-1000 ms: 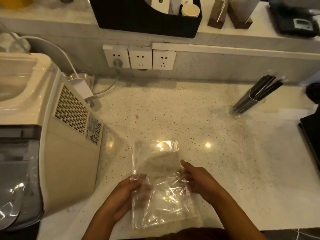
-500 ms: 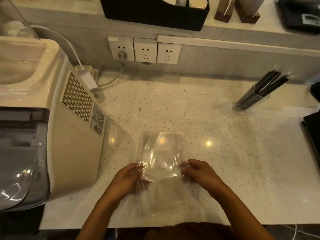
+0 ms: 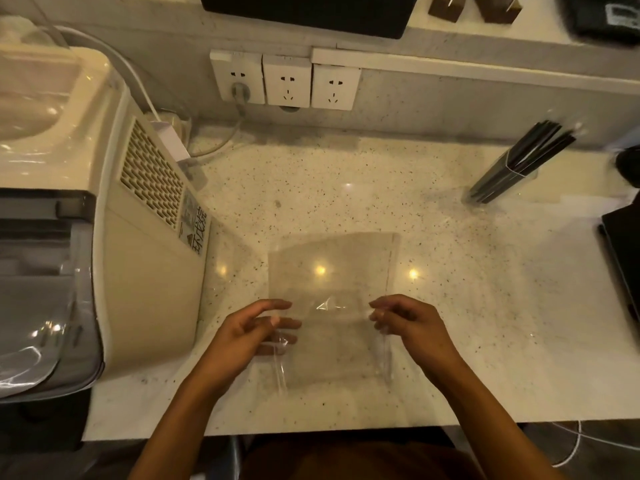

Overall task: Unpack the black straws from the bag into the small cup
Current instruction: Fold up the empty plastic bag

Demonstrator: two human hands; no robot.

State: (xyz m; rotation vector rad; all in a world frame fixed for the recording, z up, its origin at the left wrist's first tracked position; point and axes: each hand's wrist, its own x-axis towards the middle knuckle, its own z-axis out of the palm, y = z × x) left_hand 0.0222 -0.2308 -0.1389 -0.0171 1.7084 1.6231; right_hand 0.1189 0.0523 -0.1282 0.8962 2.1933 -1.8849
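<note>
Two hands on the clear bag, left hand fingers pinching its left edge, right hand fingers curled at its right edge, bag flat on bench, black straws already in small cup far right.

Speckled counter bears bag, cup

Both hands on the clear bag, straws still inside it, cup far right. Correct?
Not quite. In the head view the bag looks empty; the black straws stand in the cup at far right. The left hand and right hand do hold the bag's sides.
</note>
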